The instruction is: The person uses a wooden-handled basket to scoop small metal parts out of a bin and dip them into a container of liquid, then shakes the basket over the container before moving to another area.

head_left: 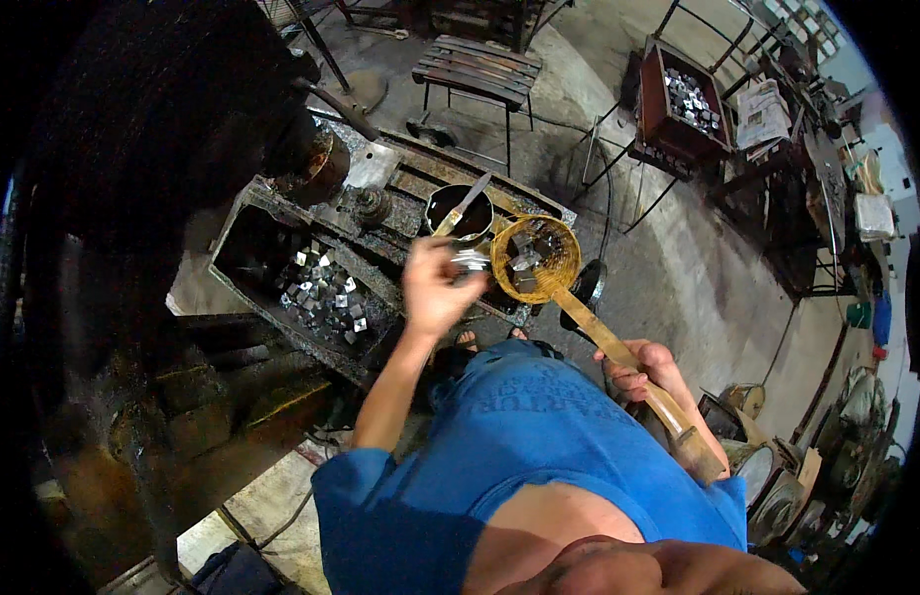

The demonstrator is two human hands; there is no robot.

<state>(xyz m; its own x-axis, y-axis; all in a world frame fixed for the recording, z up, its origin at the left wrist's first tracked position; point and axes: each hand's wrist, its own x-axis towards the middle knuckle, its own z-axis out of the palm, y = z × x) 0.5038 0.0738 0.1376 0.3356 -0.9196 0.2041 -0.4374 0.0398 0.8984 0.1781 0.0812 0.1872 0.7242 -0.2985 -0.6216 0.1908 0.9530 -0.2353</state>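
My right hand point(638, 372) is wrapped around the long wooden handle point(604, 338) of a round yellow woven basket point(498, 274). Several dark and shiny metal blocks point(525, 260) lie inside the basket. Just left of its rim, my left hand point(440, 288) is smeared by motion, with thumb and fingers curled around bright metal pieces point(470, 260); their exact shape is blurred. Beyond that hand stands a round pot point(489, 215) with dark contents. A flat-handled tool, seemingly a brush point(464, 205), rests across the pot.
At left, a metal trough point(244, 213) holds a heap of small metal blocks point(323, 290). Dark machinery point(152, 198) fills the left side. A slatted stool point(478, 69) stands ahead. A reddish bin point(654, 109) of metal pieces sits on a stand at far right, near a cluttered bench point(822, 188).
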